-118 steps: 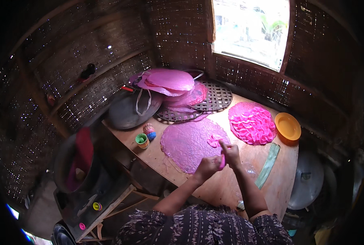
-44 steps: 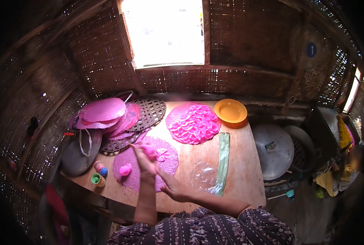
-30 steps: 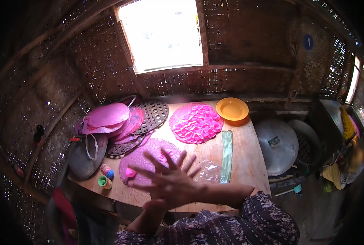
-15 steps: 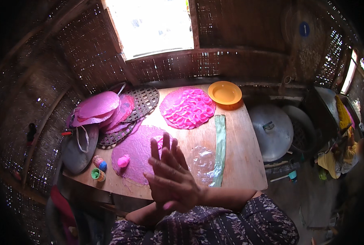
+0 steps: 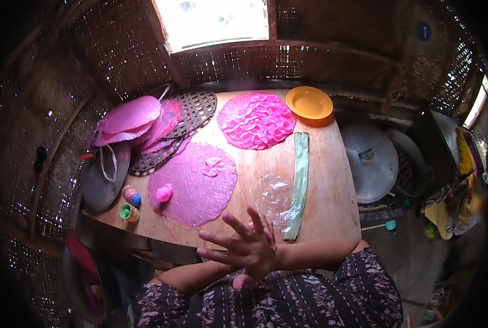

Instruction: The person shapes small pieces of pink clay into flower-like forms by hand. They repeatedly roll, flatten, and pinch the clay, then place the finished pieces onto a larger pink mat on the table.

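"How do the hands stand?"
"The right hand (image 5: 248, 252) is empty, fingers spread, by the near edge of the wooden table (image 5: 334, 180). The left hand (image 5: 270, 236) is mostly behind it; I can't tell whether it holds anything."
"And the pink pieces?"
"On the round pink mat (image 5: 192, 192): the flat rosette (image 5: 213, 167) to the far right, the crumpled bundle (image 5: 164, 192) at the left side."
"What could go wrong?"
"If either piece is unfastened, which I can't tell, a brushing sleeve could shift it. The right forearm lies just beside the green strip (image 5: 301, 186), which lies against the clear plastic film (image 5: 270, 197); a careless swing might drag both."
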The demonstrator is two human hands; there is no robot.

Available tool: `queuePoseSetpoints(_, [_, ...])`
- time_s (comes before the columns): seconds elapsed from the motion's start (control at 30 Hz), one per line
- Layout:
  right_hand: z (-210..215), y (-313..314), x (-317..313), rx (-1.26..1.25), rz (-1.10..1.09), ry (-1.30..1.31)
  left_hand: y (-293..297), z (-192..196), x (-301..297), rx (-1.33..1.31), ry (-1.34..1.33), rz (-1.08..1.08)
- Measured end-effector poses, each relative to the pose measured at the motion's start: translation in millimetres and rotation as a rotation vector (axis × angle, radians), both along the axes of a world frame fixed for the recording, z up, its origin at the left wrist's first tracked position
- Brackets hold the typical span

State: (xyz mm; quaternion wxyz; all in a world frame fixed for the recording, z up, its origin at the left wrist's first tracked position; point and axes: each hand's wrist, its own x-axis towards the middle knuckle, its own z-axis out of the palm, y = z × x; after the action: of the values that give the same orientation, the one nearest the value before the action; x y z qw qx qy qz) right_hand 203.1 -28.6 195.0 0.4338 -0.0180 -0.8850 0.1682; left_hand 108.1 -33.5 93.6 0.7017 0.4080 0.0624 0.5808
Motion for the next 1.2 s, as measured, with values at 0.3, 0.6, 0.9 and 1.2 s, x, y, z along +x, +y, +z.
queuePoseSetpoints(0.3, [-22.0,-7.9,3.3,-0.152,-0.1,0.069,-8.8,-62.0,9.0,-0.352,0.082,0.008])
queuePoseSetpoints(0.6, [-91.4,101.0,-20.0,-1.068,-0.063,0.126,79.8,-67.7,-15.6,-0.184,0.373,0.248])
queuePoseSetpoints(0.9, [-144.5,169.2,44.0,-0.213,-0.777,-0.704,99.0,-72.6,-103.0,-0.647,-0.193,0.106])
queuePoseSetpoints(1.2, [-40.0,171.0,50.5,-1.626,0.186,0.158,129.2,-84.3,-70.8,-0.605,-0.244,0.036])
